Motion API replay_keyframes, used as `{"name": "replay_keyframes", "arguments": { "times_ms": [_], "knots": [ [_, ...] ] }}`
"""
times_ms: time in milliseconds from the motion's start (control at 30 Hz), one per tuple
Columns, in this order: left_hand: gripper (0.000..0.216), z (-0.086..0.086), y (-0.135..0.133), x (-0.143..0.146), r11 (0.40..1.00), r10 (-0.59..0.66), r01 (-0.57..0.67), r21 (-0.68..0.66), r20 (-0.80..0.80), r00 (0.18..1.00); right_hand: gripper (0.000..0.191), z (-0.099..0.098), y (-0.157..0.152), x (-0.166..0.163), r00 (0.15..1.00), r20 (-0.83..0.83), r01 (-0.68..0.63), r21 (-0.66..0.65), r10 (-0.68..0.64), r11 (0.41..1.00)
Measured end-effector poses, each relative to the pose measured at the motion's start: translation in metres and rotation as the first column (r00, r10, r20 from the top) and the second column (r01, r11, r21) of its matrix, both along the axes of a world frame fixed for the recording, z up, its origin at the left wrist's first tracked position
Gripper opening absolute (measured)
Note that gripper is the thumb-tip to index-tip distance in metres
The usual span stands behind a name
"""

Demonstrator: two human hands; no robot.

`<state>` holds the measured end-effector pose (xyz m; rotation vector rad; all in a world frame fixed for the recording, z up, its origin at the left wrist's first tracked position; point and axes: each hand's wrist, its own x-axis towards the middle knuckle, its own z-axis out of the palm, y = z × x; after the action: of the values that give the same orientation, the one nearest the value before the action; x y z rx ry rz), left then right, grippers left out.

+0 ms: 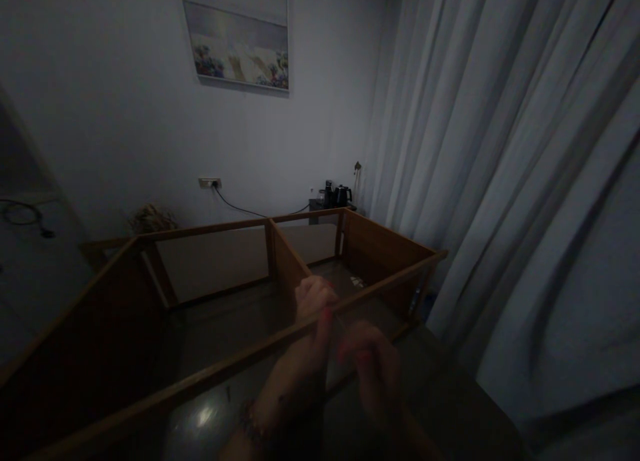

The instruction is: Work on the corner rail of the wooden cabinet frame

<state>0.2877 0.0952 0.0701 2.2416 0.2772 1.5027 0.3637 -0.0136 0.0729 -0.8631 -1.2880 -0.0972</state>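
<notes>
A wooden frame (pixel 220 367) with a middle divider (pixel 290 254) stands on a dark table in dim light. My left hand (pixel 314 297) is wrapped over the front rail where the divider meets it, fingers on the far side and thumb on the near side. Just right of it, my right hand (pixel 375 357) is closed with curled fingers, smeared by motion. A faint thin line shows between the two hands; what it is cannot be made out. The right hand appears to pinch its end.
Along the right hangs a long grey curtain (pixel 480 154). Behind the frame are a black kettle (pixel 343 195), a wall socket (pixel 209 183) with a plugged-in cable, and dried plants (pixel 153 219). A painting (pixel 237 37) hangs on the wall. Small pale pieces (pixel 357 282) lie inside the right compartment.
</notes>
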Motion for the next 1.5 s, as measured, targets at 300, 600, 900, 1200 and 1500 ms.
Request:
{"name": "replay_keyframes", "arguments": {
  "times_ms": [300, 600, 900, 1200, 1500],
  "knots": [
    [0.063, 0.009, -0.009, -0.008, 0.998, -0.021, 0.019, -0.061, -0.039, 0.999, 0.035, -0.003, -0.007, 0.001, 0.962, 0.139, 0.243, -0.04, -0.235, 0.969],
    [0.054, 0.004, -0.002, -0.002, 0.998, -0.052, 0.05, 0.033, 0.069, 0.996, 0.048, -0.003, -0.006, 0.013, 0.861, 0.375, 0.337, 0.084, -0.343, 0.938],
    [0.06, 0.003, -0.002, -0.002, 1.0, -0.006, 0.006, -0.007, 0.042, 0.999, 0.05, -0.004, -0.006, 0.015, 0.878, 0.363, 0.292, 0.11, -0.312, 0.95],
    [0.054, -0.001, 0.0, 0.001, 1.0, -0.028, 0.027, 0.011, 0.083, 0.996, 0.041, 0.0, -0.01, 0.014, 0.884, 0.306, 0.32, 0.156, -0.354, 0.934],
    [0.06, -0.003, 0.003, 0.002, 1.0, -0.022, 0.023, -0.021, 0.01, 1.0, 0.031, 0.001, -0.006, 0.013, 0.916, 0.32, 0.218, 0.107, -0.241, 0.97]
  ]
}}
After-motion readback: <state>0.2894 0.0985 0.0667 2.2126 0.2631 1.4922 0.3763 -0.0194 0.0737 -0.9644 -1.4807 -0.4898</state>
